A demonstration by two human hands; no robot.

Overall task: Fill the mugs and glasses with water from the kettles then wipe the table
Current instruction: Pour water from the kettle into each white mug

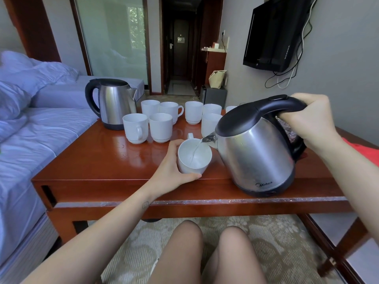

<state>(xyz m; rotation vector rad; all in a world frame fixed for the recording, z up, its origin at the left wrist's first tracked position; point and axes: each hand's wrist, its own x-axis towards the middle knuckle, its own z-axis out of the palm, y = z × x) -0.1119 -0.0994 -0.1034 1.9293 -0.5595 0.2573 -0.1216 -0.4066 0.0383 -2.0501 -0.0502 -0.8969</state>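
1. Head view: the pouring step is being done. Kettle (256,158) is tipped, its handle clamped in the right hand (305,119), and a thin stream is being sent into a mug (194,158).
2. Mug is kept near the table (102,160) front edge, wrapped by the left hand (174,167); only partly filled, by the looks of it.
3. Other mugs (161,128) are grouped behind; whether they're filled can't be told. Second kettle (114,105) is parked back left, apart from both hands.
4. Next, probably: kettle gets levelled once the mug's near full, then a fresh mug is needed under the spout. A slow tilt is called for.
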